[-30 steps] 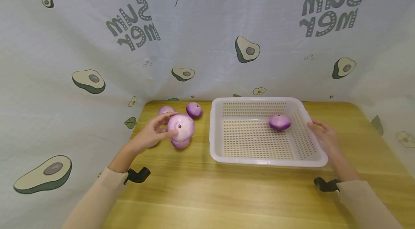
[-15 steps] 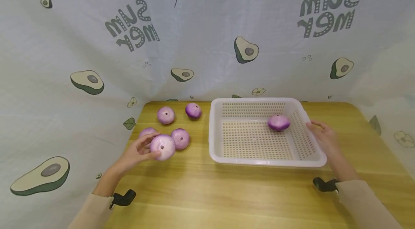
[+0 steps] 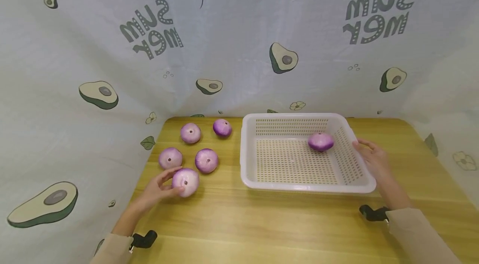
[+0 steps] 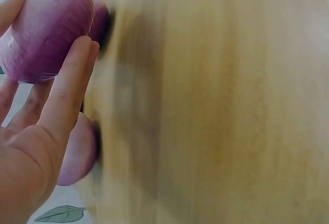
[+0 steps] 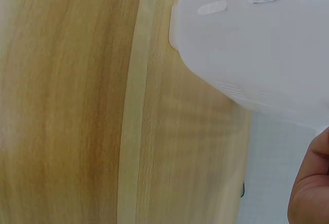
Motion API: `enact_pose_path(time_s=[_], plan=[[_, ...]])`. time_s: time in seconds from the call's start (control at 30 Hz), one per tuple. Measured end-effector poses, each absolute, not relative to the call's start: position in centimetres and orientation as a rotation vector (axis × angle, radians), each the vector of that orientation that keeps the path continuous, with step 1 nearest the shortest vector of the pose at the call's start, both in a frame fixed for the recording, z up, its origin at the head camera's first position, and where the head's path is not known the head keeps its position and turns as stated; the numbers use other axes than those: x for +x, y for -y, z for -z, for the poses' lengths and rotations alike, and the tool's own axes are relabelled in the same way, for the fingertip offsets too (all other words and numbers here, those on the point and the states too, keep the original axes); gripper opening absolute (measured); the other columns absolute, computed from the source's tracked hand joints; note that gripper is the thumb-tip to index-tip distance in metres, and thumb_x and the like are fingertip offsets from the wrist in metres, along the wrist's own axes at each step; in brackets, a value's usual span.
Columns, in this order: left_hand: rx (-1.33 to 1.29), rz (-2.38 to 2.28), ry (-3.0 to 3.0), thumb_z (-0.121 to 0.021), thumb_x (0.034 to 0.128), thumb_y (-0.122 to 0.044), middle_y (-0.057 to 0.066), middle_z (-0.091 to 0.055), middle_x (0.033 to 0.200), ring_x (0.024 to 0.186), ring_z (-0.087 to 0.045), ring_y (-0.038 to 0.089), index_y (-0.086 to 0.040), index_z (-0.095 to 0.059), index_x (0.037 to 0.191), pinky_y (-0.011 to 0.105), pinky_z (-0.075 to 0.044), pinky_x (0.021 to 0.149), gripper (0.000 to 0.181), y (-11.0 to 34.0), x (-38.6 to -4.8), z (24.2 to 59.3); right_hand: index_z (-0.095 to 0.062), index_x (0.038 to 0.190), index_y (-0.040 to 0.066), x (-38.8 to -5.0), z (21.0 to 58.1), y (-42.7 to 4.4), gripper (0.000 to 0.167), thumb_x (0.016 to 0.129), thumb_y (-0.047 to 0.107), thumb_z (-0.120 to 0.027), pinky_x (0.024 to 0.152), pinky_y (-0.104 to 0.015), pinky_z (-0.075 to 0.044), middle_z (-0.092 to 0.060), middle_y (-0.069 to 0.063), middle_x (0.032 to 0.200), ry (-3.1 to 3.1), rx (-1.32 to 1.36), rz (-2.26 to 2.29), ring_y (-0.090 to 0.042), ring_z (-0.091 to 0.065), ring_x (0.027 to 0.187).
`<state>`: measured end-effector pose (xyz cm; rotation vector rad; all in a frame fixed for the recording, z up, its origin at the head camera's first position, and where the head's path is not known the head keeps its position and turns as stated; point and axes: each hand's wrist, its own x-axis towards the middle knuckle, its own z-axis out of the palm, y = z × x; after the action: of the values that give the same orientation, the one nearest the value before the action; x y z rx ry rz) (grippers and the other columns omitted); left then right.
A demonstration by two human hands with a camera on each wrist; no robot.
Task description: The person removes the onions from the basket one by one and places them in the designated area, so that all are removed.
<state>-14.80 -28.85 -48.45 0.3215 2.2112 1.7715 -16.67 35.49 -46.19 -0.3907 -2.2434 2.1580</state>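
Note:
My left hand (image 3: 157, 191) grips a red onion (image 3: 186, 182) between thumb and fingers at the left of the table. In the left wrist view this onion (image 4: 46, 31) fills the upper left, my fingers (image 4: 64, 90) against its side; whether it touches the table I cannot tell. Several other red onions lie just behind it, among them one onion (image 3: 170, 159) near my fingertips and another onion (image 3: 206, 161) to its right. My right hand (image 3: 376, 162) holds the right rim of a white plastic basket (image 3: 292, 187). One onion (image 3: 320, 142) lies inside, toward the right.
Two more onions, a pale onion (image 3: 191, 133) and a darker onion (image 3: 222, 128), lie near the far edge of the wooden table (image 3: 269, 222). A printed cloth (image 3: 239, 39) hangs behind and at the sides.
My left hand has carried its onion leftward and toward the front, away from the other onions, and lower in the last half second. The right hand keeps its hold on the basket.

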Motion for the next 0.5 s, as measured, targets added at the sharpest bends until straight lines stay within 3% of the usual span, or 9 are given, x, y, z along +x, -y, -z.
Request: enact_pose_path(time_s=[0.17,0.3,0.5], plan=[[0.293,-1.753,-2.239,-0.076,0.0864,-0.003,0.026,-0.039,0.149,0.13,-0.044,0.033,0.001,-0.045,0.144,0.024,-0.05,0.094,0.066,29.0,-14.7,49.2,-0.056,0.118,0.032,-16.8,46.3,-35.4,0.02,0.099,0.033,-0.063,0.06,-0.029,-0.059,-0.072,0.012,0.085,2.216,-0.368,-2.169,-0.01,-0.071,0.073],[0.26,-1.738,-2.254,-0.077,0.0861,-0.005,0.026,-0.04,0.148,0.133,-0.04,0.037,0.001,-0.045,0.144,0.024,-0.049,0.095,0.067,29.1,-14.5,49.6,-0.055,0.113,0.033,-16.8,46.2,-35.3,0.015,0.101,0.027,-0.062,0.06,-0.028,-0.059,-0.072,0.011,0.085,2.166,-0.356,-2.22,-0.01,-0.071,0.072],[0.237,-1.718,-2.256,-0.077,0.087,-0.006,0.027,-0.04,0.147,0.128,-0.046,0.041,0.001,-0.043,0.146,0.025,-0.05,0.093,0.069,29.1,-14.3,49.8,-0.053,0.113,0.032,-16.5,45.6,-34.9,0.015,0.101,0.027,-0.06,0.061,-0.029,-0.059,-0.072,0.011,0.085,2.168,-0.377,-2.249,-0.01,-0.071,0.073]])
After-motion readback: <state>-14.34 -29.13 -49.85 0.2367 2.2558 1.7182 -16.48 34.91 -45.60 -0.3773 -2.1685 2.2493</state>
